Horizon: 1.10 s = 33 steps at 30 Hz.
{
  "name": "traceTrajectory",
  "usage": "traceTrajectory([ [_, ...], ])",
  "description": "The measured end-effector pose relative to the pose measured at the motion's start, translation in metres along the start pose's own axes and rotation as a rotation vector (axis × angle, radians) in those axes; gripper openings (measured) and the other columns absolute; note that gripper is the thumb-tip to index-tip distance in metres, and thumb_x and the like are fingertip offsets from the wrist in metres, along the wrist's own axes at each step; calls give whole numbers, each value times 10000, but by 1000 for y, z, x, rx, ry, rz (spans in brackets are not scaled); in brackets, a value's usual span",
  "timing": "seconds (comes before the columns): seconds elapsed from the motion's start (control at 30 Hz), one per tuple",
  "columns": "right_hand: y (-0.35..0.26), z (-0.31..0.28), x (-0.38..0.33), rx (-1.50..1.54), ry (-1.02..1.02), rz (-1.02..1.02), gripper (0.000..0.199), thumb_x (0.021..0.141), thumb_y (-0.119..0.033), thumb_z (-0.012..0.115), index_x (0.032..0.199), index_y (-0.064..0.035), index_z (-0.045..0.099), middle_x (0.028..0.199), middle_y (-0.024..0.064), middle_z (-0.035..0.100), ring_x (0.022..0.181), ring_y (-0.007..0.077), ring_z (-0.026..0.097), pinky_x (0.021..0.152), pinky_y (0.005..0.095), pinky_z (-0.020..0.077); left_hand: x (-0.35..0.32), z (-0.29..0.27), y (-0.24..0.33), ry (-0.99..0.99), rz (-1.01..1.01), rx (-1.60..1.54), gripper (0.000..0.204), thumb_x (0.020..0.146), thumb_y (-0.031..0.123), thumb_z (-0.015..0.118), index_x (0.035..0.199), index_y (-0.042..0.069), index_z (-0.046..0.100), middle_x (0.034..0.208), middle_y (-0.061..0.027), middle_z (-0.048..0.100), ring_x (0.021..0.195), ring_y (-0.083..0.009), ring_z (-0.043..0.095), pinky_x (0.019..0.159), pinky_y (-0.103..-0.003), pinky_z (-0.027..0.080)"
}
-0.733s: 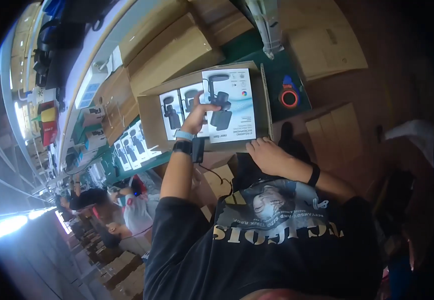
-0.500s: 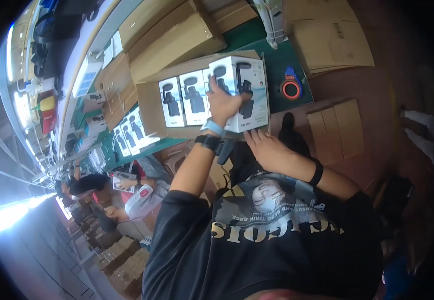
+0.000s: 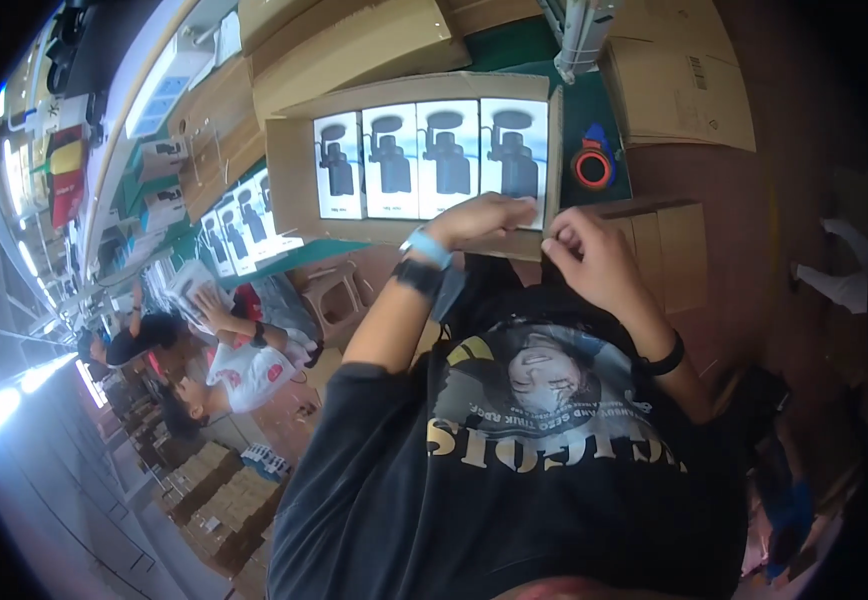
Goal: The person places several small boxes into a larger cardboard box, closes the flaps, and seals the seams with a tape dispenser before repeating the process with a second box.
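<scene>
Open brown cardboard carton (image 3: 289,175), lying flat on green surface (image 3: 594,110), flaps folded outward. Inside, four white rectangular product boxes (image 3: 434,160) printed with a dark device picture, packed side by side in one row, faces up, filling the carton. Rightmost white box (image 3: 514,150) touched at its near edge.
</scene>
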State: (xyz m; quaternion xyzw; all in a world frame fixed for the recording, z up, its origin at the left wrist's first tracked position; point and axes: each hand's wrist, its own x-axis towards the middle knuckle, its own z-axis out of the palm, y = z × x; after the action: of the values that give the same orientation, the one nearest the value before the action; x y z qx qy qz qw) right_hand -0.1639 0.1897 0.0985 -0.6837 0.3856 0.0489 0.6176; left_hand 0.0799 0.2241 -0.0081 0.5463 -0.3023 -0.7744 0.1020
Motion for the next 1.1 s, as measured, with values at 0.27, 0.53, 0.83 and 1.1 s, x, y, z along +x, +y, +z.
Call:
traceTrajectory([
  [0.27,35,34,86,-292,672,41,304,890,-214,723,1006,57,643,947,273,693,934,433,685,800,416,552,-163,-230,-70,1706,-80,819,603,814,352,785,1162,-109,610,1065,-334,676,1004,-452,669,890,-465,528],
  [0.53,26,-1,58,-212,662,52,287,874,-167,636,1048,58,675,975,308,685,972,476,659,804,467,546,-227,-254,-93,1214,183,724,490,834,382,752,762,-96,674,756,-318,653,831,-502,666,732,-522,538],
  [0.83,14,48,93,-457,769,342,290,913,-180,633,1058,66,677,947,322,675,912,473,668,783,472,551,-199,-203,-122,1289,170,658,386,917,302,651,886,-82,665,803,-317,664,792,-492,662,701,-547,524],
  [1.1,12,74,181,-922,26,356,574,990,-466,530,994,81,707,965,323,685,976,425,682,842,475,531,-140,-194,-167,241,512,1107,531,885,355,684,1221,-52,625,1119,-325,656,1065,-476,635,932,-503,504],
])
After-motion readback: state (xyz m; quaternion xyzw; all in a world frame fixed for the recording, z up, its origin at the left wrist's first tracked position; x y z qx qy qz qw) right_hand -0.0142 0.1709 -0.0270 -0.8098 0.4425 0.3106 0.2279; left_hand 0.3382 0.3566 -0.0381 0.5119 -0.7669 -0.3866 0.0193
